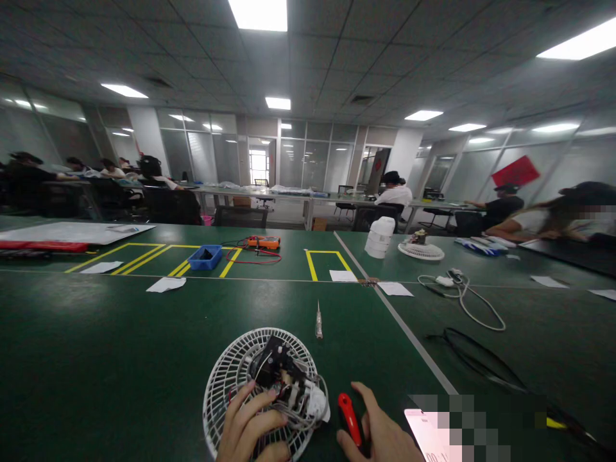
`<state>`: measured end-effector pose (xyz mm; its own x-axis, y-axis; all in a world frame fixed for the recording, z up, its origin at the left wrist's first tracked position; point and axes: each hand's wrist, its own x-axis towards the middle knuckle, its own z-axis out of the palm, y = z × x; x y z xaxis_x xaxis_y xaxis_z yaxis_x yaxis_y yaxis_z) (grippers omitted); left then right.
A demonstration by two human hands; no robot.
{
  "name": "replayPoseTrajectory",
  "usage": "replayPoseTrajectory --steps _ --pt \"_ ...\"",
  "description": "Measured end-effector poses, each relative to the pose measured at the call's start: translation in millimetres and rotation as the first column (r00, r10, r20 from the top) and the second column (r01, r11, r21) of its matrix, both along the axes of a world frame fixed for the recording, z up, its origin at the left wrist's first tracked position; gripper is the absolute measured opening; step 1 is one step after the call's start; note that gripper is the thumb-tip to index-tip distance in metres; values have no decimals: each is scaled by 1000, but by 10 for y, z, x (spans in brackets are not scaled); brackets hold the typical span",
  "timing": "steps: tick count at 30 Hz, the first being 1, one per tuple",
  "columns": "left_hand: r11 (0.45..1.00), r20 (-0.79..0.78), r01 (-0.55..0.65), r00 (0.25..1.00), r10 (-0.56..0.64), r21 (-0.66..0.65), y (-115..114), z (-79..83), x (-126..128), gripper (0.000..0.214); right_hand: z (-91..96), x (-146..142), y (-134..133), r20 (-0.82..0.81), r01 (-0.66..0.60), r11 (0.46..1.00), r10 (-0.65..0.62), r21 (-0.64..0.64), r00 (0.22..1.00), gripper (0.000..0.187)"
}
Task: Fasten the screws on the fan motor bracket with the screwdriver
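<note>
A white round fan grille lies on the green table in front of me. On it sits a bared fan motor with a black housing, loose wires and a white plastic piece. My left hand rests over the near side of the grille, fingers spread, tips touching the motor and wires. To the right, my right hand has thumb and forefinger apart around a red-handled tool, which lies on the table; its working end cannot be made out. A clear-handled screwdriver lies beyond the grille, pointing away.
A phone lies by my right hand. Farther right are a black cable and a grey cord. Across the table stand a blue bin, an orange multimeter, a white container and another fan grille. People sit farther off.
</note>
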<state>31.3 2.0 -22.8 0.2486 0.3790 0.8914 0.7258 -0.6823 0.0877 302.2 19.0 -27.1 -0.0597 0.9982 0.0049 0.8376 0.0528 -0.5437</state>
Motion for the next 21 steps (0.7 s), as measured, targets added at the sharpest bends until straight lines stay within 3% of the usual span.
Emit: replayPoseTrajectory --steps 3,5,7,10,13,15,21 --pt "1000 70 9 998 -8 -11 -13 96 56 23 139 -66 -11 -164 53 995 -67 -88 984 67" --pt "1000 116 10 993 -9 -8 -12 111 88 23 226 -130 -31 -348 76 991 -110 -111 931 65" --pt "1000 152 14 988 -13 -8 -8 105 117 23 302 -195 -62 -593 95 989 -147 -118 792 63" --pt "1000 179 13 984 -12 -2 2 94 152 23 404 -273 -110 -844 49 978 -201 -204 498 68" --pt "1000 189 5 982 -8 13 12 96 150 24 491 -315 -133 -930 71 958 -287 -278 229 59" --pt "1000 179 5 984 -8 18 19 98 114 25 530 -322 -128 -946 149 945 -306 -289 106 46" --pt "999 48 55 997 -55 3 22 114 -26 26 533 -247 -64 -956 357 890 -291 -284 -33 38"
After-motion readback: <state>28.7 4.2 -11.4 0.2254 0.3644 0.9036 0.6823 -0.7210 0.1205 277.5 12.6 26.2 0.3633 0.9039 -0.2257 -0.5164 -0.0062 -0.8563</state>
